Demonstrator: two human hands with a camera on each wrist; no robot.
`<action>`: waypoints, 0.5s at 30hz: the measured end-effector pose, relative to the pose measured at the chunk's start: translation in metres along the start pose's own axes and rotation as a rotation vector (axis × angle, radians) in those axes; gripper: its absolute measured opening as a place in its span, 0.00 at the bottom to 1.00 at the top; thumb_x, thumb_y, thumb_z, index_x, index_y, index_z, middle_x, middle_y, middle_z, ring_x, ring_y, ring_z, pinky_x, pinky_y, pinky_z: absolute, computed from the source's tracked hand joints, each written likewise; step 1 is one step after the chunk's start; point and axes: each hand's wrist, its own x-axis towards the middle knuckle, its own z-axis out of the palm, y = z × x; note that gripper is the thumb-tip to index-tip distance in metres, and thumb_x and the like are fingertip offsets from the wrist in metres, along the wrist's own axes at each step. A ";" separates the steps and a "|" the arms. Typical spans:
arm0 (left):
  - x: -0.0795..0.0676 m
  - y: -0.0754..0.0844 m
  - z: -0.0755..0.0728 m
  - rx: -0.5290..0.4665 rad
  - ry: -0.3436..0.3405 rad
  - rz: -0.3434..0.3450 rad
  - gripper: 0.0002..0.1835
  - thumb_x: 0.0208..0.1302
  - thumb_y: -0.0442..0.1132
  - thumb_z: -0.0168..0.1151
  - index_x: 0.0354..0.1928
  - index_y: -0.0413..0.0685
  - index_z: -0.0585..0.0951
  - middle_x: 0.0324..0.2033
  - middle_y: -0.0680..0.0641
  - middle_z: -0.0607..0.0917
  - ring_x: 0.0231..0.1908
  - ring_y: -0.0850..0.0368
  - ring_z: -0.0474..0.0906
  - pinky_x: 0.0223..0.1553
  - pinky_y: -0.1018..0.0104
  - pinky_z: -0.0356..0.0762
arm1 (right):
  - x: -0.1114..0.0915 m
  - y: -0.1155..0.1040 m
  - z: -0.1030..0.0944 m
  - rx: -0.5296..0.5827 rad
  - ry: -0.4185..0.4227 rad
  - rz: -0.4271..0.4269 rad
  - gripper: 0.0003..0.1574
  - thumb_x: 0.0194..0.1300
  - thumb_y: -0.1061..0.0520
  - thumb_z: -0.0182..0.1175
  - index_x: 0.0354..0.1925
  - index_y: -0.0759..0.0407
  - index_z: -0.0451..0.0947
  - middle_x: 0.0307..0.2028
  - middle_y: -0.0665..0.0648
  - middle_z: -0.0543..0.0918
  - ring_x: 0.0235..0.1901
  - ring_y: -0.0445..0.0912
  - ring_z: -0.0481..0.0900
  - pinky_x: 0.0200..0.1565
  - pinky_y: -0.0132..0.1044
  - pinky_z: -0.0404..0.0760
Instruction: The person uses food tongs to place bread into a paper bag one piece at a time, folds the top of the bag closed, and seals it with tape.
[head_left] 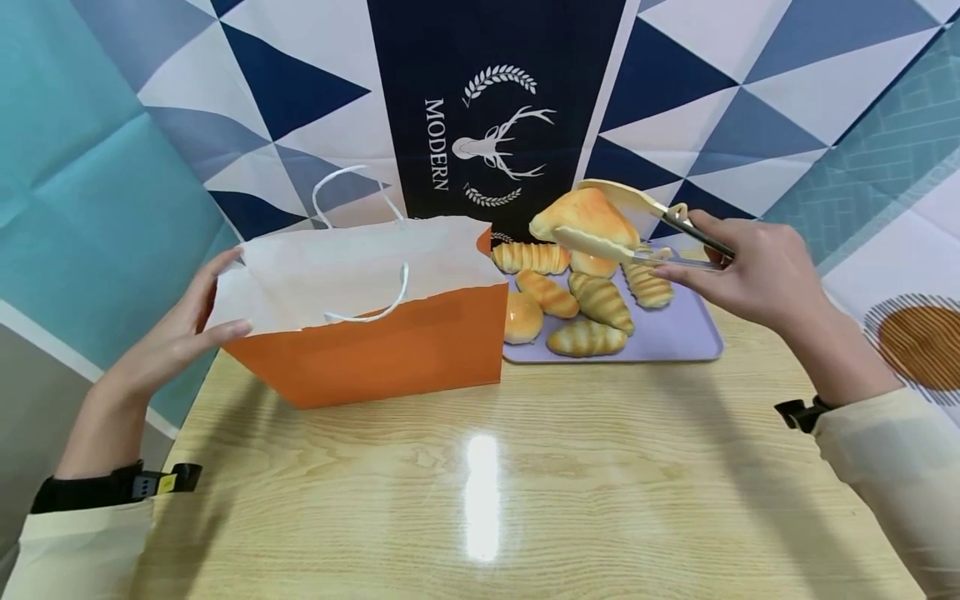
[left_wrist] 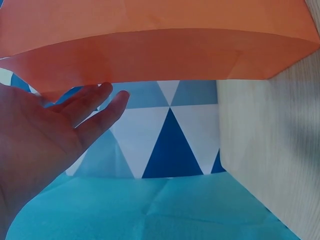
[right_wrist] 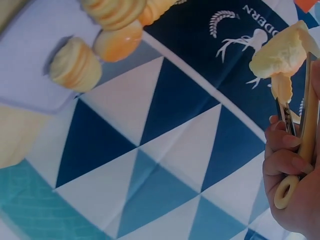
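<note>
In the head view, my left hand [head_left: 168, 337] holds the left end of an orange paper bag [head_left: 375, 354], its thumb at the near rim and fingers at the far corner. The bag has a white inside and white cord handles; its bottom is out of sight. In the left wrist view two fingers extend beside the bag. My right hand [head_left: 772, 267] grips beige-and-metal tongs [head_left: 630, 196]. Between the tongs' ends is a golden, triangular bread [head_left: 588, 212], raised above a lilac tray [head_left: 675, 354] to the right of the bag.
Several breads lie on the tray, among them a round bun [head_left: 522, 318] and a ridged roll [head_left: 587, 339]. The wooden table [head_left: 600, 483] extends in front. A patterned cloth [head_left: 675, 75] rises behind the bag and tray.
</note>
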 end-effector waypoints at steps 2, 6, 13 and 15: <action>0.000 0.000 0.000 -0.001 -0.001 -0.003 0.47 0.69 0.34 0.54 0.79 0.64 0.37 0.76 0.58 0.30 0.73 0.59 0.22 0.65 0.27 0.19 | 0.004 -0.005 -0.001 0.005 0.017 -0.022 0.47 0.44 0.43 0.78 0.61 0.59 0.79 0.16 0.52 0.74 0.12 0.44 0.61 0.16 0.41 0.57; 0.001 0.001 0.000 -0.002 0.002 -0.001 0.47 0.69 0.35 0.54 0.79 0.63 0.37 0.76 0.57 0.31 0.73 0.58 0.24 0.64 0.26 0.21 | 0.014 -0.018 -0.003 0.019 0.061 -0.089 0.47 0.42 0.45 0.79 0.60 0.59 0.80 0.16 0.52 0.73 0.12 0.44 0.61 0.17 0.41 0.56; 0.000 -0.001 -0.002 -0.004 -0.002 0.015 0.47 0.69 0.35 0.54 0.79 0.63 0.38 0.76 0.57 0.31 0.73 0.60 0.24 0.66 0.29 0.20 | 0.033 -0.043 -0.004 0.050 0.062 -0.147 0.49 0.43 0.44 0.79 0.63 0.58 0.77 0.14 0.52 0.70 0.14 0.45 0.62 0.18 0.41 0.59; 0.000 -0.001 -0.002 -0.003 -0.006 0.015 0.47 0.69 0.35 0.54 0.79 0.63 0.37 0.76 0.58 0.31 0.72 0.60 0.22 0.66 0.30 0.18 | 0.039 -0.049 -0.004 0.060 0.058 -0.157 0.50 0.43 0.44 0.79 0.64 0.58 0.77 0.14 0.52 0.71 0.14 0.44 0.62 0.18 0.41 0.59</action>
